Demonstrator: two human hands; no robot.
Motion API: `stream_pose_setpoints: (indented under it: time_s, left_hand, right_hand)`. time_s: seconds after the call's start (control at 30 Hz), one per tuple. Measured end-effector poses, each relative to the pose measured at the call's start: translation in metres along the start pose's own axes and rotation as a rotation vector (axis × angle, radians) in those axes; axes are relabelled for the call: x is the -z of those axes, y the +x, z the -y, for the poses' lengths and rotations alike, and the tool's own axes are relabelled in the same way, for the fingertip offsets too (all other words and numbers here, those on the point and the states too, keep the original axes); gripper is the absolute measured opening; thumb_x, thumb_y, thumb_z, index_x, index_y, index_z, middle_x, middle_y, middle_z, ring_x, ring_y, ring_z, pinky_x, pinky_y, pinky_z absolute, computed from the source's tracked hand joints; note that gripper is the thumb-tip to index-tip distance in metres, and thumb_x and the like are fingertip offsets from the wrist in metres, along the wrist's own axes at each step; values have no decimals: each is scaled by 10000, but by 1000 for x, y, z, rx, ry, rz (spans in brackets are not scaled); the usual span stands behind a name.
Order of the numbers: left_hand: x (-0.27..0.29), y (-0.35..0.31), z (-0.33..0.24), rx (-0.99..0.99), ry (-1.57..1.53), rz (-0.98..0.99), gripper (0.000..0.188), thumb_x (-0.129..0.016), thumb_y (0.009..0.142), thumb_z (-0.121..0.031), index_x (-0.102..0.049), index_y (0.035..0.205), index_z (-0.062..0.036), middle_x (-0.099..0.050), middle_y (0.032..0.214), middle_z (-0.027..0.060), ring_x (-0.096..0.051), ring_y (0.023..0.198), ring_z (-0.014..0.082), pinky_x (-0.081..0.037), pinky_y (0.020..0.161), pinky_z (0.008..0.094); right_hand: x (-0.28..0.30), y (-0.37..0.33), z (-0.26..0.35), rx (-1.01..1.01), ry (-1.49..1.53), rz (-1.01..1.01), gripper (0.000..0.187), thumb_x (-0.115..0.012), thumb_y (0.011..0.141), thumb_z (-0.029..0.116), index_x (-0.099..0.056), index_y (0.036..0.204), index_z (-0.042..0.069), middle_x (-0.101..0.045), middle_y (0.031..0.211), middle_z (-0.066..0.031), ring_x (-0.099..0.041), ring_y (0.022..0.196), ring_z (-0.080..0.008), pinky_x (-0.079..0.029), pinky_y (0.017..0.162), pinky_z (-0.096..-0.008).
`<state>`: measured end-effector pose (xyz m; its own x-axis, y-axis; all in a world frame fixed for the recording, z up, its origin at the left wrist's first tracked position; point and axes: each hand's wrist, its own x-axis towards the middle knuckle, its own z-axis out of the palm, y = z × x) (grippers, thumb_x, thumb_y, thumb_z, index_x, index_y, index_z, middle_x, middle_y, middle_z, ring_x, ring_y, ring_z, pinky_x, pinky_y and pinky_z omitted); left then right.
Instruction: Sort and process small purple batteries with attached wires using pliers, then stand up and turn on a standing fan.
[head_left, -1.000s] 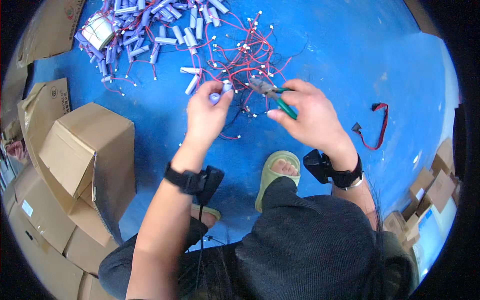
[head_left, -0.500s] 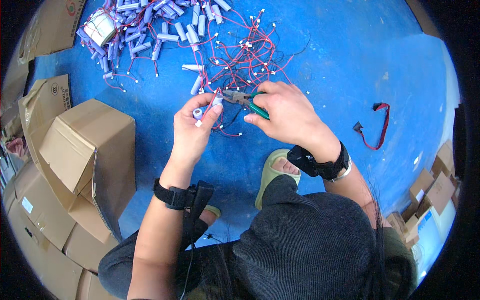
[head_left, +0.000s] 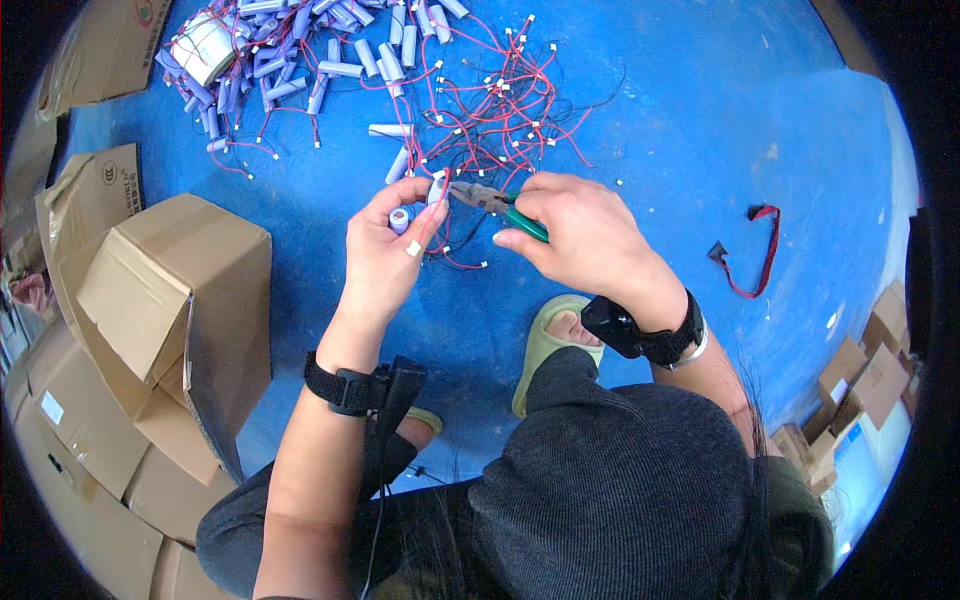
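Note:
My left hand (head_left: 378, 255) is closed round two cylindrical battery cells with pale lavender wrapping. One battery cell (head_left: 400, 220) pokes out between the fingers, its end facing up. The other battery cell (head_left: 437, 190) is pinched by thumb and forefinger, with a red wire along it. A small white connector (head_left: 413, 248) lies against the thumb's base. In my right hand (head_left: 590, 230) are pliers (head_left: 526, 224) with green handles. Their metal jaws point left, close beside the pinched cell's upper end; whether they touch it I cannot tell.
Beyond my hands lies a heap of lavender battery cells (head_left: 340, 69) with a white roll (head_left: 203, 52) on it. Red and black wires with white connectors (head_left: 510, 110) tangle rightward. An open cardboard box (head_left: 225, 260) stands left. A dark red strap (head_left: 772, 255) lies right on the blue floor.
The pliers have shifted slightly right and down, their jaws now lower beside the cell. The held cells have tilted a little, and the white connector has moved rightward onto the thumb.

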<state>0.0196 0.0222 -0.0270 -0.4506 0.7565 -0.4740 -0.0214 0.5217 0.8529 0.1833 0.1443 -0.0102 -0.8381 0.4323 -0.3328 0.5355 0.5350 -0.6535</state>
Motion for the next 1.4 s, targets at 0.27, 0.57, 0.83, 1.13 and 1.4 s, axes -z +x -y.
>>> stream_pose_setpoints:
  time_s: [0.27,0.57,0.83,1.13,1.4]
  left_hand:
    - [-1,0,1,-21,22,-12,268,-656,814,-115,-597,1057,-17,-572,756,-48,-398,544,-2,-308,459,160]
    - [1,-2,0,38,-12,1,208,-640,820,-103,-613,997,2,-611,879,6,-516,768,57,-437,677,209]
    - [7,3,0,54,39,69,246,-648,813,-136,-606,1023,-16,-619,885,22,-542,770,85,-450,672,237]
    - [1,-5,-12,-407,697,-90,285,-677,759,-148,-611,1009,-29,-633,859,106,-620,750,225,-472,650,287]
    - [14,-4,-28,178,-219,227,256,-598,864,-177,-595,1085,-49,-638,824,73,-472,536,39,-361,444,179]
  right_hand:
    - [0,2,5,-36,19,60,262,-617,776,317,-612,763,55,-591,800,-113,-595,784,-309,-482,679,-422]
    - [1,0,7,-33,-37,41,265,-617,777,319,-615,769,54,-589,796,-115,-599,775,-308,-488,673,-417]
    - [2,5,4,-19,-31,67,292,-594,793,347,-600,764,56,-596,797,-113,-601,772,-309,-488,652,-430]
    - [1,8,-1,-36,73,140,326,-582,806,376,-591,753,55,-612,725,-130,-601,700,-321,-466,596,-434]
    - [-6,-2,-12,-104,1369,201,334,-596,853,309,-552,640,56,-537,571,-4,-501,547,-48,-367,477,-236]
